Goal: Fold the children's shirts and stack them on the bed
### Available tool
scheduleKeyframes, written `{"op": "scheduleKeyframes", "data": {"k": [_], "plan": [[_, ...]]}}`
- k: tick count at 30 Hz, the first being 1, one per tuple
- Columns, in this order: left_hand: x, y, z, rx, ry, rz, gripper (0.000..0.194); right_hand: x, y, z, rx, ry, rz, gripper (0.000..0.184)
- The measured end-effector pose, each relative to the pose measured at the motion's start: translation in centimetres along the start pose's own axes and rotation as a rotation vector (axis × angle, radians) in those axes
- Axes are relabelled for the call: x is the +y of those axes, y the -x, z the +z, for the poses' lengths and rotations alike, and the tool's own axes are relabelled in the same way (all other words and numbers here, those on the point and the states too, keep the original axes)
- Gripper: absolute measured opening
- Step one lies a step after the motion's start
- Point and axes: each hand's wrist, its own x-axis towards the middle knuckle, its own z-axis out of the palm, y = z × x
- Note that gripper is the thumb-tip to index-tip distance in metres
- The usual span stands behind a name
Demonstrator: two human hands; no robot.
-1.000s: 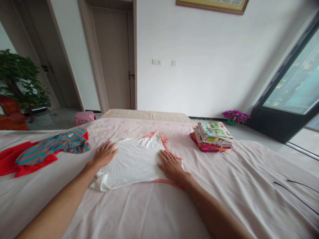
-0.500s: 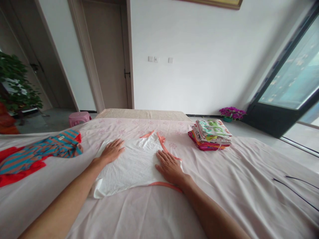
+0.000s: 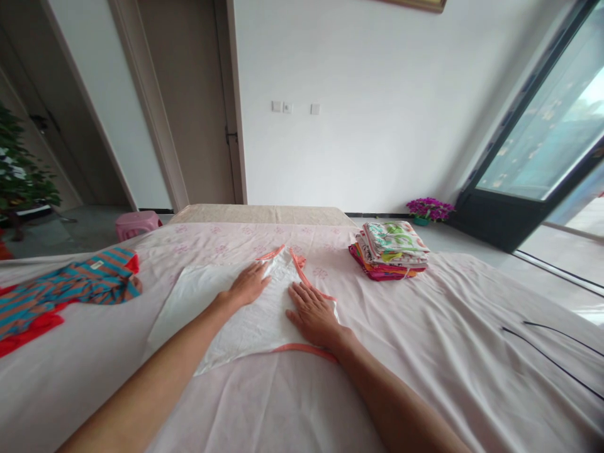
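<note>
A white sleeveless top (image 3: 221, 340) with orange trim lies spread on the pale pink sheet (image 3: 264, 409), its neck and armhole end toward the right. My left hand (image 3: 250, 282) rests flat on the cloth near the upper orange edge, fingers stretched out. Beside the orange trim on the right, my right hand (image 3: 313, 313) presses flat on the top with its fingers extended. Neither hand grips anything. My left forearm covers part of the top's lower left portion.
Right of the top stands a stack of folded clothes (image 3: 394, 251). At the left lies a striped blue and brown garment (image 3: 89, 283) with red parts. Black cords (image 3: 552, 365) lie at the right. Beyond the bed are a pink stool (image 3: 138, 224) and purple flowers (image 3: 430, 209).
My left hand has slid right across the top, toward its upper orange trim. The top's left side now lies flatter, its folded-over corner no longer seen. My right hand stays in place on the cloth.
</note>
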Motion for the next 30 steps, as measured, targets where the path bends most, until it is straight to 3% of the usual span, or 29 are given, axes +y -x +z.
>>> {"op": "scheduleKeyframes", "data": {"k": [3,5,12,20,25,30], "plan": [[3.0,-0.7,1.3,-0.014,0.022,0.110,0.063,0.1,0.1,0.0,-0.002,-0.004,0.000,0.063],[2.9,-1.1,1.6,-0.017,0.022,0.108,0.063,0.3,0.1,0.1,0.001,-0.004,0.004,0.064],[-4.2,-1.2,0.8,-0.032,-0.026,0.019,0.058,0.5,0.3,0.3,0.002,0.007,0.027,0.063],[-11.7,3.2,-0.2,0.008,-0.128,-0.308,0.061,0.5,0.3,0.5,0.038,0.032,0.032,0.062],[-13.7,6.5,-0.9,0.068,-0.172,-0.476,0.064,0.6,0.2,0.7,0.040,0.046,0.037,0.061],[-13.1,9.2,-2.2,0.119,-0.193,-0.669,0.070,0.5,0.2,0.5,0.034,0.057,0.039,0.061]]}}
